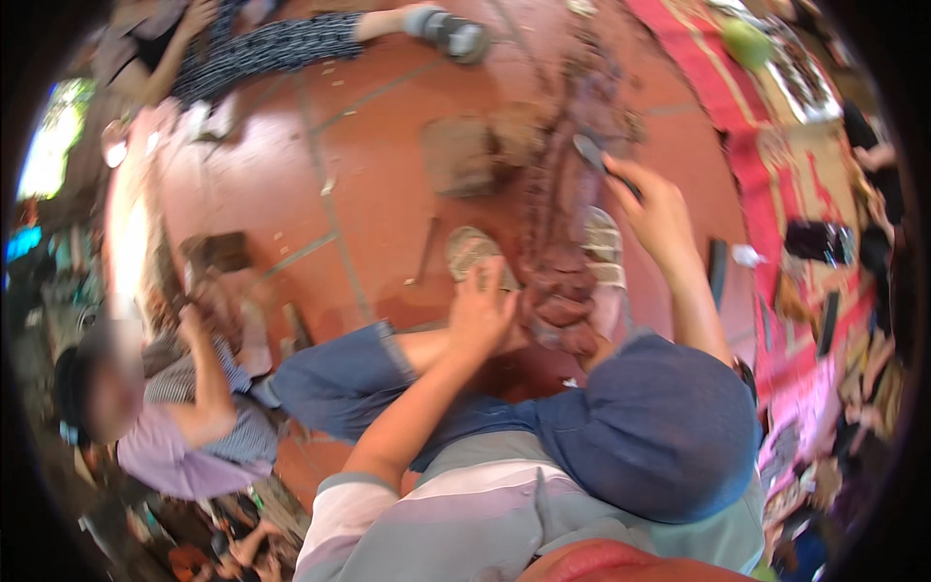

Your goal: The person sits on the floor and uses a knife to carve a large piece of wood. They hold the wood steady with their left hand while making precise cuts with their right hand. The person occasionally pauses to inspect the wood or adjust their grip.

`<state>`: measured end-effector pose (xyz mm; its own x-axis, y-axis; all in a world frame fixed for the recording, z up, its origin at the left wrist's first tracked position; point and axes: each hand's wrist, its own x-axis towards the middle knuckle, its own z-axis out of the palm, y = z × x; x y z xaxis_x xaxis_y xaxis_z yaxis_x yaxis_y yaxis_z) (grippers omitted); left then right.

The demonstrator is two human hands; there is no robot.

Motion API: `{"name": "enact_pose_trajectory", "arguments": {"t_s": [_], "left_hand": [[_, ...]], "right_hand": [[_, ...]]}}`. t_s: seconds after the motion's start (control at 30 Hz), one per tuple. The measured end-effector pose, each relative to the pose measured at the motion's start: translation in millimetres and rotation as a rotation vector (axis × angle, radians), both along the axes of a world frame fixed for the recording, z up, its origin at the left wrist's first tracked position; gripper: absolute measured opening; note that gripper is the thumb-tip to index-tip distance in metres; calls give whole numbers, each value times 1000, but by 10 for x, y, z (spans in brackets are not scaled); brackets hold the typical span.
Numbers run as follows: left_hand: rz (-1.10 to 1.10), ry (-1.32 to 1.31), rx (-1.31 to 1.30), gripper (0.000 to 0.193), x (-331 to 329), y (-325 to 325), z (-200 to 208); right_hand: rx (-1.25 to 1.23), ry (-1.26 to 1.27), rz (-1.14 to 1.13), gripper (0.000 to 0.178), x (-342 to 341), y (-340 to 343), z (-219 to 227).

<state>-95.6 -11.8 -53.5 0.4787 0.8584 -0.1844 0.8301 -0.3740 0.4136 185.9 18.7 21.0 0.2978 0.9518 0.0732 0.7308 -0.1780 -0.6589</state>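
Observation:
A long reddish-brown piece, carved with raised figures, lies between my feet and stretches away from me over the tiles. My right hand is closed around a tool with a black handle and a pale rounded head. That head is over the right side of the carved piece's far half; whether it touches is blurred. Fingers apart, my left hand is at the near left side of the carved piece, in front of my left sandal. It holds nothing that I can see.
Rough brown blocks stand left of the carved piece, near a thin stick. On the right, a red mat bears a green round object and a dark container. Other people sit at the left and far left.

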Motion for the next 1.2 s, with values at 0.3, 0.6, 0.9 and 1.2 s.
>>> {"name": "enact_pose_trajectory", "arguments": {"t_s": [0.3, 0.6, 0.9, 1.2], "left_hand": [[-61, 7, 42, 64, -16, -5, 12], [-49, 4, 35, 65, 23, 52, 27], [-45, -4, 77, 64, 17, 14, -19], [-32, 22, 55, 64, 18, 14, -14]], "right_hand": [[51, -97, 63, 27, 24, -68, -118], [-20, -201, 155, 29, 45, 16, -14], [-211, -246, 160, 26, 8, 78, 203], [-260, -296, 133, 27, 16, 131, 248]]}}
